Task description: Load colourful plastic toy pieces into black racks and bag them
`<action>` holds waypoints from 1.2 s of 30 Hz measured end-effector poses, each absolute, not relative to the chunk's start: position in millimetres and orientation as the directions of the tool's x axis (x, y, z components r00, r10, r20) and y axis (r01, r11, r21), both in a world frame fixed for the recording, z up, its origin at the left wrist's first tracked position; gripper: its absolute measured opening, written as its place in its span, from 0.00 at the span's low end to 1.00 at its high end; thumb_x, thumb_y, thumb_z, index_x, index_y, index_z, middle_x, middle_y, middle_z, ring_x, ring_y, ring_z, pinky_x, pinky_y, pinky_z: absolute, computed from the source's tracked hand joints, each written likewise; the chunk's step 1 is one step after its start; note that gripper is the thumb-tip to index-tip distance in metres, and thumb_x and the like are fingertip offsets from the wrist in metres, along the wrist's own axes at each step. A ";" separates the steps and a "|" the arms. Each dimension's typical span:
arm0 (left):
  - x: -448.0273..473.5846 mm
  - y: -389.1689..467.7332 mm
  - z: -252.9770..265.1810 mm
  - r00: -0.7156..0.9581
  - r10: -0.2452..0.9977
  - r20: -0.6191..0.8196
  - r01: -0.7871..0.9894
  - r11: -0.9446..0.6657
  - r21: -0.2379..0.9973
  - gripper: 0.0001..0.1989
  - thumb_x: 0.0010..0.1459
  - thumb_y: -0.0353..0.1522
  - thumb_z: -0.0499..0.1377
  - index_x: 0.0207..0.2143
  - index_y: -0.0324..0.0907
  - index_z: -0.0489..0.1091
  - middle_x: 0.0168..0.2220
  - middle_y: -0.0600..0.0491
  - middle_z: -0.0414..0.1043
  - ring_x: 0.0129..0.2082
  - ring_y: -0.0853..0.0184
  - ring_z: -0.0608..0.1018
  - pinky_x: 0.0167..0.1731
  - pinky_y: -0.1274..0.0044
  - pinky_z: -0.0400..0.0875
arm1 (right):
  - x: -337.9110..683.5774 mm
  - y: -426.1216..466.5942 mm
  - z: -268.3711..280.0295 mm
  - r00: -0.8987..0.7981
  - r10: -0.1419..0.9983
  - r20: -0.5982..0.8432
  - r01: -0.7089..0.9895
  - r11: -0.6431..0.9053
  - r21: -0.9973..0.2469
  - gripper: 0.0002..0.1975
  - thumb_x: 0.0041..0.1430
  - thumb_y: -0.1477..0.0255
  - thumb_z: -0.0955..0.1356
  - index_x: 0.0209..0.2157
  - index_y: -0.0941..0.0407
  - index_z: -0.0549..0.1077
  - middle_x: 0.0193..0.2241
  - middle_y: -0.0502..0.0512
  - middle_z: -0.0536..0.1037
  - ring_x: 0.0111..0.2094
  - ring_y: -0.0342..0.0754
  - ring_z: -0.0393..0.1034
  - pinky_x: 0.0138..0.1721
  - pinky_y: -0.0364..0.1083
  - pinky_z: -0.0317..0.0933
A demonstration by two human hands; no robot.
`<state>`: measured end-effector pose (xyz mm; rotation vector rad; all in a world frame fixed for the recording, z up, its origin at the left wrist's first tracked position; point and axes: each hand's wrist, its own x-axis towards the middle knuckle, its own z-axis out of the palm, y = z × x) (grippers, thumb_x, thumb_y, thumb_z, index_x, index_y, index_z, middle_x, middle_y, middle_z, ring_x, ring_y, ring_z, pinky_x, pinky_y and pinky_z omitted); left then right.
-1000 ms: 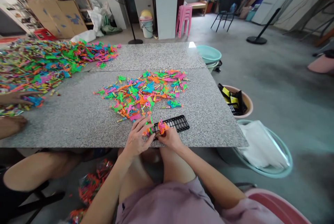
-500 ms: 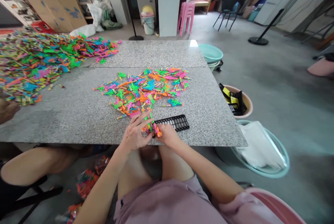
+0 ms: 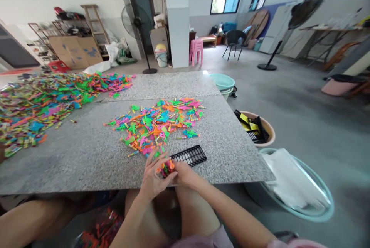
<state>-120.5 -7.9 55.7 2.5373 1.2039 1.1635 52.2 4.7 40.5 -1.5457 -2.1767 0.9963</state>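
Note:
My left hand (image 3: 152,174) curls round a small bundle of bright plastic toys (image 3: 165,167) at the table's near edge. Round orange ends of the bundle point up towards me, with pink and green parts between them. My right hand (image 3: 184,173) closes on the same bundle from the right; its fingertips are partly hidden. Beside my right hand lies a black plastic grid tray (image 3: 190,157), its left end close to the bundle. Just beyond my hands spreads a loose pile of similar toys (image 3: 156,120) in green, pink, orange and blue, some with striped tubes.
A larger heap of toys (image 3: 54,101) covers the left of the speckled stone table (image 3: 95,163). At the far left edge part of another person's hand shows. Right of the table stand a tub of black trays (image 3: 257,126) and a basin with white plastic (image 3: 291,182).
My view has tilted up, so the table sits lower in the picture. Both hands stay on the bundle, whose orange ends are now closer together and turned up.

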 end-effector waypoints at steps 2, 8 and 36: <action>-122.7 -3.4 49.2 0.383 0.678 0.627 0.613 -0.694 0.376 0.16 0.55 0.35 0.67 0.46 0.45 0.72 0.50 0.47 0.77 0.62 0.50 0.65 0.55 0.54 0.69 | 73.9 22.3 44.7 -0.361 0.920 -0.153 0.735 0.179 -0.654 0.20 0.44 0.78 0.74 0.42 0.55 0.77 0.36 0.53 0.81 0.37 0.50 0.75 0.40 0.43 0.65; -130.0 3.3 54.6 0.378 0.707 0.598 0.612 -0.675 0.411 0.09 0.53 0.36 0.68 0.37 0.46 0.74 0.44 0.49 0.80 0.59 0.50 0.70 0.51 0.54 0.72 | 131.6 84.8 39.6 -0.279 0.960 0.034 0.875 0.269 -0.402 0.27 0.57 0.88 0.59 0.53 0.52 0.73 0.56 0.57 0.73 0.58 0.49 0.64 0.57 0.50 0.59; -139.1 0.2 60.3 0.499 0.721 0.480 0.606 -0.687 0.402 0.14 0.58 0.34 0.64 0.45 0.44 0.67 0.54 0.47 0.74 0.68 0.53 0.56 0.59 0.56 0.66 | 57.2 11.4 12.5 -0.042 0.985 -0.167 0.455 -0.130 -0.881 0.09 0.50 0.80 0.67 0.33 0.55 0.69 0.24 0.47 0.75 0.28 0.44 0.72 0.33 0.41 0.64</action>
